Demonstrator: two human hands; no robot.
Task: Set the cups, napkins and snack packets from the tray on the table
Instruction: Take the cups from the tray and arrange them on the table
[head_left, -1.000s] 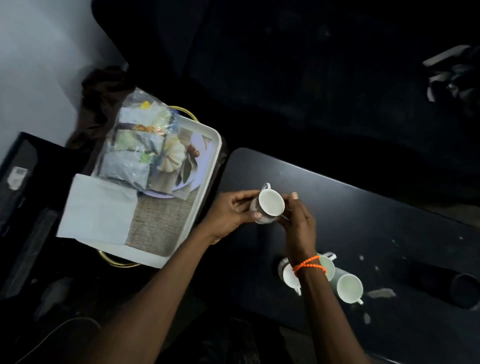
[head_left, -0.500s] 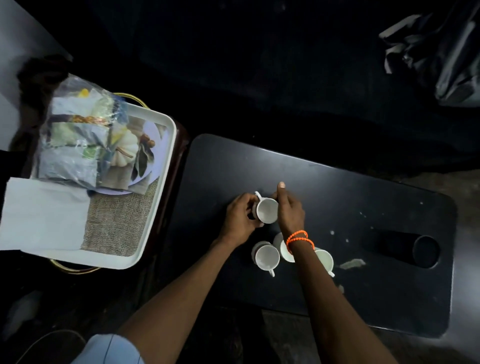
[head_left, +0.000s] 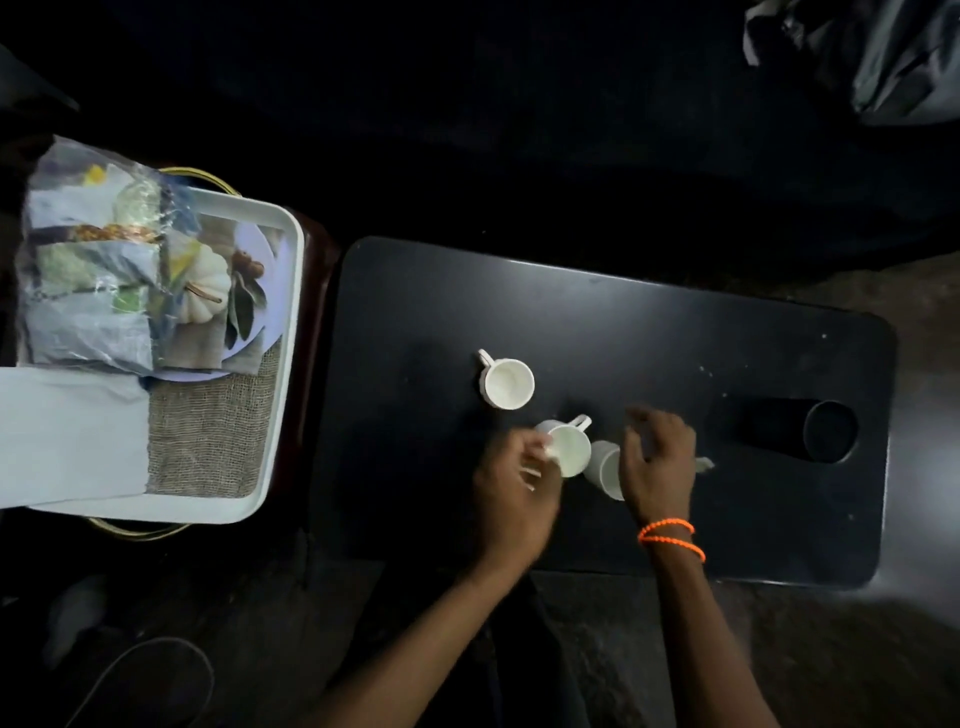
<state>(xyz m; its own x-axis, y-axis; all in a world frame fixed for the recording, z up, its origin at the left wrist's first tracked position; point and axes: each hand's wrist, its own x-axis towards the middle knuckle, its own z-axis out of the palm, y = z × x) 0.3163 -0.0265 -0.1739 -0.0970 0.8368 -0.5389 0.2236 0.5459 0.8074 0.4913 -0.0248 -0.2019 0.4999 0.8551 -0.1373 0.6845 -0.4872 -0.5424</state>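
Left hand (head_left: 511, 486), blurred, fingers closed on a small white ceramic cup (head_left: 570, 448), near the front edge of the black rounded tabletop (head_left: 623, 322). Right hand (head_left: 655, 465) loosely spread over a second white cup (head_left: 605, 467); grip cannot be told. Third white cup (head_left: 506, 383) stands free, mid-table. White rectangular tray (head_left: 283, 364) off the left edge holds clear-wrapped snack packets (head_left: 93, 270) and pale folded napkin (head_left: 67, 436).
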